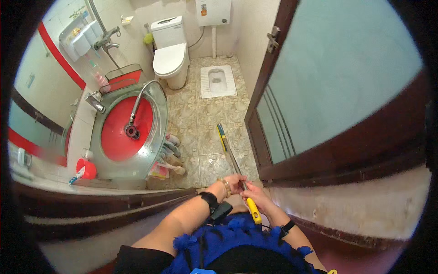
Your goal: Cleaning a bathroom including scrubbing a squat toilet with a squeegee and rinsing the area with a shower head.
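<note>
Blue garment (237,236) nearest; beyond, your left hand (234,183) and right hand (259,199) grip the mop (235,164), its head (222,137) farther over the floor (207,113), left of the door (337,68). Advise flat, even strokes.

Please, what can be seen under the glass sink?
At the right edge of the sink, pink, grey and tan things show, possibly bags or cloths. Whatever lies farther under is covered by the sink.
</note>
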`<act>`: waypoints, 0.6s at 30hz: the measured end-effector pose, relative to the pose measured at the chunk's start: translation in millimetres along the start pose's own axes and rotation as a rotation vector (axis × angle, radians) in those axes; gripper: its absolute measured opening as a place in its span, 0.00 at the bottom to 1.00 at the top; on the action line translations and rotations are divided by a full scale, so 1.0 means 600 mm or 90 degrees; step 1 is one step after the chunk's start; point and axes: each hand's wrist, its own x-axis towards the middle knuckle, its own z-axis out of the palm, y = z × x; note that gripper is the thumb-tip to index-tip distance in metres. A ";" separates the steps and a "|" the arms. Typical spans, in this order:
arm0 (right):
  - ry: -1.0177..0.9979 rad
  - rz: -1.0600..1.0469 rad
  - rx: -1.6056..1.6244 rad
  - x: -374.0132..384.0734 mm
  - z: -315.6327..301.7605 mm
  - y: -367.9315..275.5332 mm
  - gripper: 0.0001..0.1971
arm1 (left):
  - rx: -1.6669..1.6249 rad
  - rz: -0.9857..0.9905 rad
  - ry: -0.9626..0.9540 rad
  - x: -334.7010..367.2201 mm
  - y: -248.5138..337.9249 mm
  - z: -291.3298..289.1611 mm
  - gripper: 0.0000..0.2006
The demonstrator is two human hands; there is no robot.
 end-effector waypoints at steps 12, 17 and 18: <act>-0.028 0.105 0.319 0.213 -0.114 -0.418 0.08 | -0.198 0.167 0.077 0.063 0.464 -0.010 0.13; -0.065 0.120 0.203 0.351 -0.138 -0.513 0.08 | -0.118 0.150 0.152 0.037 0.579 -0.039 0.17; -0.045 0.141 0.151 0.379 -0.132 -0.528 0.06 | -0.079 0.177 0.154 0.019 0.599 -0.043 0.19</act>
